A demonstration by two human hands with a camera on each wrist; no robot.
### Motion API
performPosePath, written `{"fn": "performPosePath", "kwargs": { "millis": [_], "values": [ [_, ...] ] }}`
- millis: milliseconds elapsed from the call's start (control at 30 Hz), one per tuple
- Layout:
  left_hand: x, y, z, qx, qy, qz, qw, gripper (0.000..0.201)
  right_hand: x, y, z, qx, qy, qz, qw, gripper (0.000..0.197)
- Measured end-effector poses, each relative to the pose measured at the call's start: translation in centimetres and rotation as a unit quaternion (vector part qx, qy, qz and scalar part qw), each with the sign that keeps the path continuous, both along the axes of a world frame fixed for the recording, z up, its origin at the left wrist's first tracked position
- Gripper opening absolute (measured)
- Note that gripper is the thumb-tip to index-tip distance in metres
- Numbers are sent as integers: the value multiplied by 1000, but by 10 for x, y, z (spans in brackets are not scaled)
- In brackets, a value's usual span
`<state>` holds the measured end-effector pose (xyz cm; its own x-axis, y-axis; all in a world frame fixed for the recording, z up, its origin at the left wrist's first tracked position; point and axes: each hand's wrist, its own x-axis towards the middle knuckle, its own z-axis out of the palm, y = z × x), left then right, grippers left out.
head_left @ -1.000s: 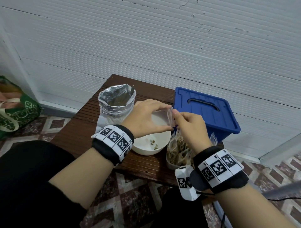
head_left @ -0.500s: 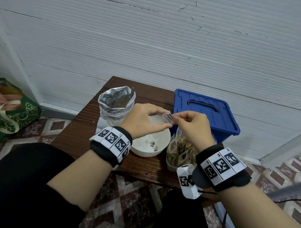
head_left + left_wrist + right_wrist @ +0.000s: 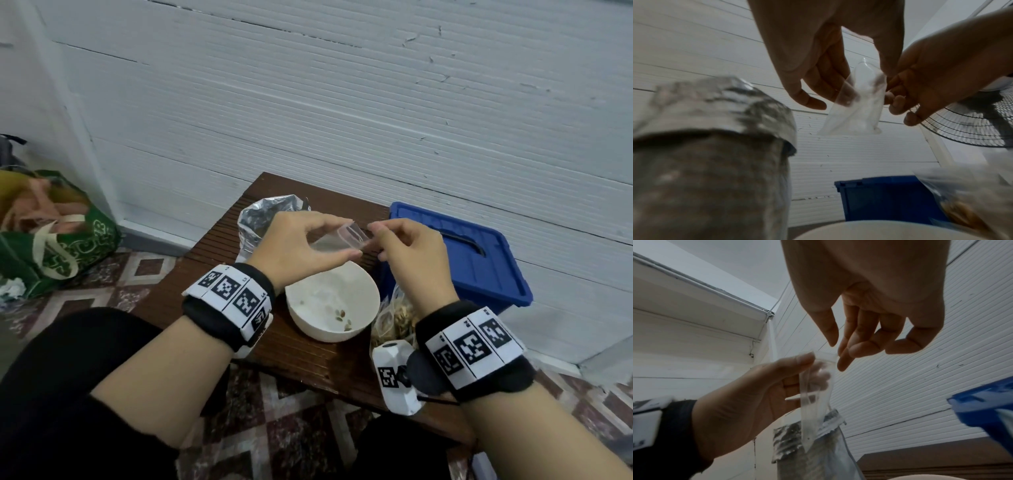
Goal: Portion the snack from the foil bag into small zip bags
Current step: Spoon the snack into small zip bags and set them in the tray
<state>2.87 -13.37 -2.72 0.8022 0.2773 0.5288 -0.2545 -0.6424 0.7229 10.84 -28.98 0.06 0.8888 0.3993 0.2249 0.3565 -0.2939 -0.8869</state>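
A small clear zip bag point(image 3: 334, 241) hangs above the white bowl point(image 3: 308, 318), which holds a few seeds. My left hand point(image 3: 352, 238) holds the bag between thumb and fingers. My right hand point(image 3: 375, 233) pinches the rim of its mouth, which gapes open. In the left wrist view the bag point(image 3: 857, 105) looks empty, and the right hand's fingers point(image 3: 898, 100) curl at its side. The right wrist view shows the bag point(image 3: 816, 395) in front of the opened foil bag point(image 3: 818, 451). The foil bag point(image 3: 260, 219) stands behind my left hand.
A blue lidded box point(image 3: 479, 260) stands at the right of the brown slatted table point(image 3: 212, 246). Filled zip bags point(image 3: 394, 318) are heaped beside the bowl under my right wrist. A green bag point(image 3: 58, 246) sits on the tiled floor at left. A fan point(image 3: 972, 123) stands at right.
The small bag has tipped from upright to slanted and its mouth has spread open between the two hands. Both hands have stayed above the bowl.
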Motion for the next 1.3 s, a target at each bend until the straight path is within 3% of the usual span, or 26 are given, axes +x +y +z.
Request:
{"fn": "performPosePath", "kwargs": {
  "millis": [333, 500, 600, 800, 967, 1133, 1300],
  "values": [
    [-48, 55, 32, -88, -8, 95, 992, 38, -6, 59, 4, 2, 7, 48, 999, 12],
    [-56, 88, 27, -52, -18, 163, 985, 36, -2, 82, 1, -43, -13, 53, 998, 7],
    [-53, 108, 19, 3, 7, 189, 982, 40, 4, 93, -3, -81, -31, 46, 995, 21],
    [-39, 126, 0, 49, 70, 167, 982, 44, 18, 113, -14, -128, -68, 44, 988, 31],
    [-30, 126, -10, 68, 94, 161, 980, 47, 18, 121, -23, -152, -130, 47, 979, 7],
    [-23, 121, -16, 103, 106, 160, 976, 48, 14, 123, -26, -196, -217, 67, 954, 11],
    [-24, 118, -22, 94, 88, 160, 979, 44, 10, 122, -24, -286, -241, 98, 922, 22]
  ]
}}
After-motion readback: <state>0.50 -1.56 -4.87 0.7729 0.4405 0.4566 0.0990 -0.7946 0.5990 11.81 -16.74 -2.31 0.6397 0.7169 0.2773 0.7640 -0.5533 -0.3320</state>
